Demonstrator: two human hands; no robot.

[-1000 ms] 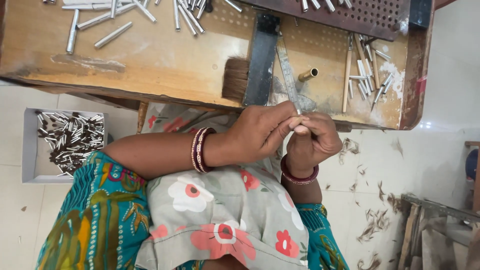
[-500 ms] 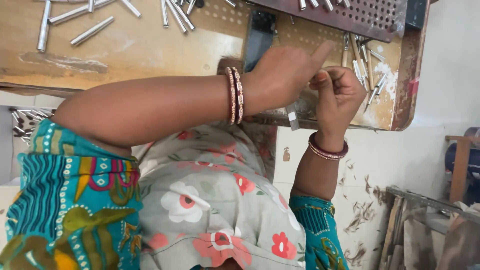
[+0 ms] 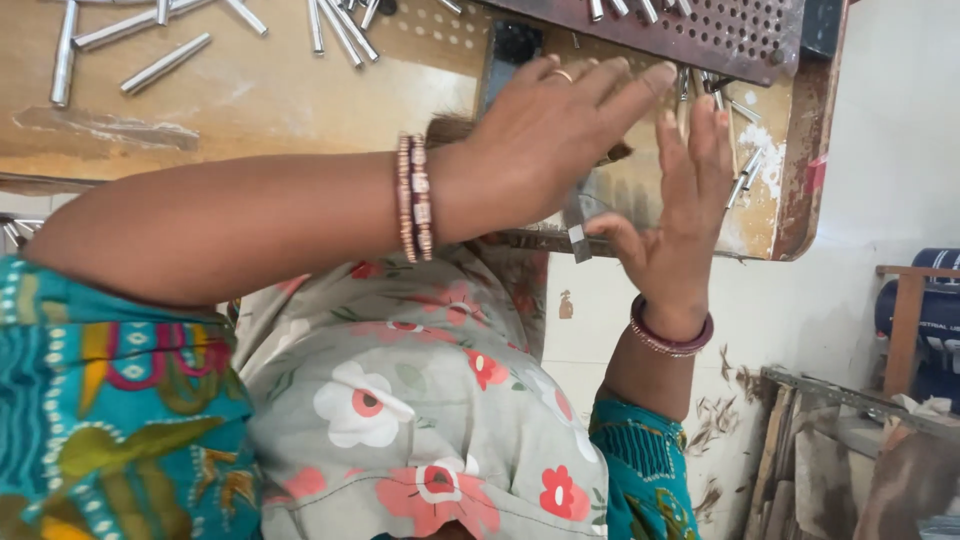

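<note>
While the person is leaning over the wooden desk [image 3: 250, 95], both hands are reaching up toward the dark perforated plate [image 3: 700, 35] at about one o'clock from the body. The left hand [image 3: 560, 135] is lying palm down with its fingers stretched toward the plate's near edge, apart and not clamped on anything I can make out; it is covering part of a dark metal strip [image 3: 578, 222] that is sticking out below it over the desk's edge. The right hand [image 3: 680, 215] is standing open and upright just beside it at three o'clock, palm facing the left hand, thumb nearly touching the strip's lower end, as if steadying or guiding it; whether it is actually gripping, I cannot tell.

Small metal tubes [image 3: 165, 62] are lying scattered on the desk at ten to eleven o'clock, well apart from the hands, and a few more [image 3: 745, 165] are sitting by the right fingertips under the plate, likely kept close for picking. Some tubes are already standing in the plate's holes [image 3: 615, 8], so the holes seem to be serving as a rack. Bangles are sitting on both wrists.
</note>
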